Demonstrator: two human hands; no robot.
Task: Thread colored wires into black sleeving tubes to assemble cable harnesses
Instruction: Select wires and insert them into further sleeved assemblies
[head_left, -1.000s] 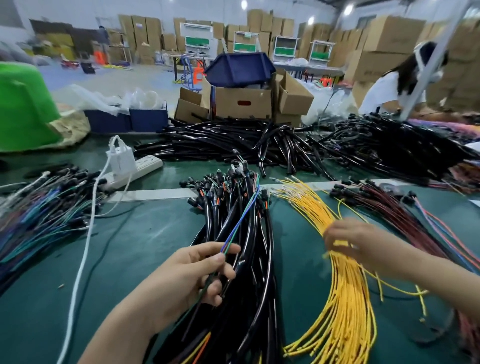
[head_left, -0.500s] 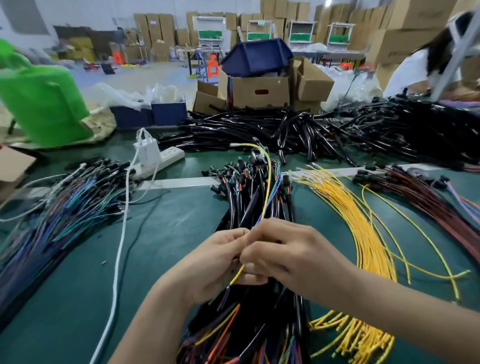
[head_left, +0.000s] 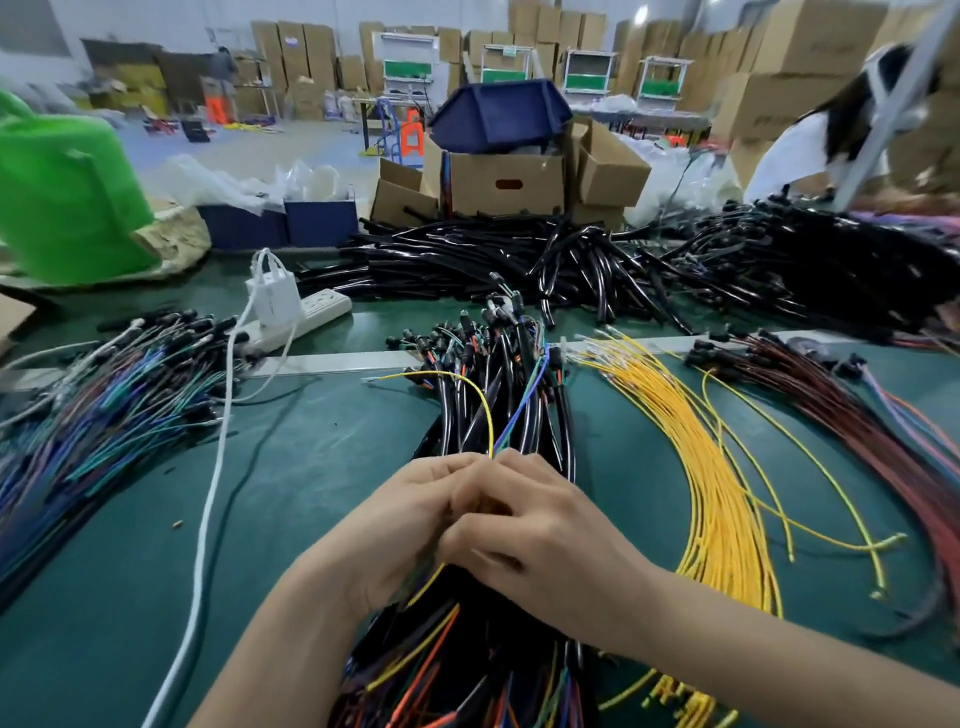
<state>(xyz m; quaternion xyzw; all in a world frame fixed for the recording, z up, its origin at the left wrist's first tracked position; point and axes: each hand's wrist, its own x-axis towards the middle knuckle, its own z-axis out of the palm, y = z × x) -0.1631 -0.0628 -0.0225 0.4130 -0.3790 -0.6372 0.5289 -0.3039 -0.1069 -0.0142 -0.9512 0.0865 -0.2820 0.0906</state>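
Yellow wire (head_left: 480, 400) pinched in fingers (head_left: 519, 467) of left hand (head_left: 410, 525) and right hand (head_left: 545, 545) over green table (head_left: 311, 493), cardboard boxes (head_left: 506, 182) behind.

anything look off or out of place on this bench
A few stray yellow wires lie apart from the yellow bundle, curving toward the red wires. At the back, a blue bin sits tipped atop a cardboard box. The looped yellow wire pinched between left hand and right hand looks undamaged.
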